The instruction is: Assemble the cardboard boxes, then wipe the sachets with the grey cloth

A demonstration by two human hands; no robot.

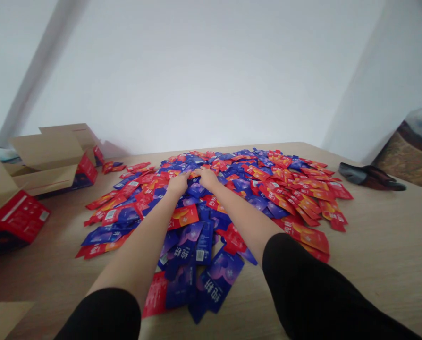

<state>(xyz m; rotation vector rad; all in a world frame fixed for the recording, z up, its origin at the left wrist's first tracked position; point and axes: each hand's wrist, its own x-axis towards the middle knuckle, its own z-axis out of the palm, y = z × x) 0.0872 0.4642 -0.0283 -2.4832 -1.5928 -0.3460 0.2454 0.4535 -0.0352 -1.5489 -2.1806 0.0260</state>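
Note:
A wide heap of red and blue packets (228, 189) covers the middle of the table. Both arms, in black sleeves, stretch forward over it. My left hand (179, 182) rests at the heap's far middle part, its fingertips against the packets. Close beside it on the right, my right hand (207, 175) touches packets too. An orange-red packet (194, 174) lies between the two hands. The fingers of both hands are small and partly hidden, so what they hold, if anything, cannot be made out. Blue packets (221, 274) lie loosely at the near edge, below the forearms.
Open cardboard boxes with red and blue sides (23, 212) stand at the left of the wooden table (381, 236). A dark brown and black object (370, 177) lies at the right. Behind the table is a white wall. Patterned furniture (412, 156) shows at far right.

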